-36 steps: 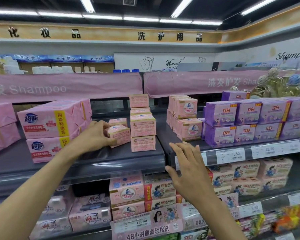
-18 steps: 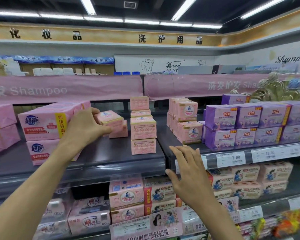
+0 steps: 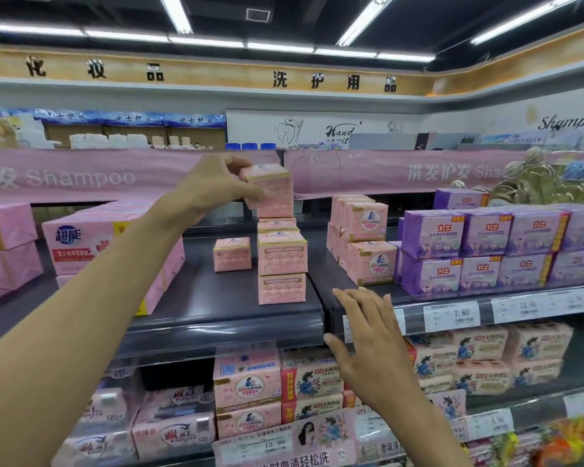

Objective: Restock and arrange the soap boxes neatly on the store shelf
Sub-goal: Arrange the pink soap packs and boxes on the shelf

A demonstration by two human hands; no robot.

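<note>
Fingers (image 3: 238,162) of the left hand (image 3: 213,187) grasp a pink soap box (image 3: 272,193) atop the soap-box stack (image 3: 281,261) on the shelf (image 3: 216,315). The right hand (image 3: 368,335) hangs released. Stacking seems underway; next it needs squaring and letting go.

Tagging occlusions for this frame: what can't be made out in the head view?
All head view.
- Box: left side covered by left hand; contact with stack below unclear.
- Big packs: print hidden behind left forearm.
- Shelf edge: right hand covers a tag there; touch unclear.
- Purple packs: row cut off by right edge.
- Price tag: small print too small.
</note>
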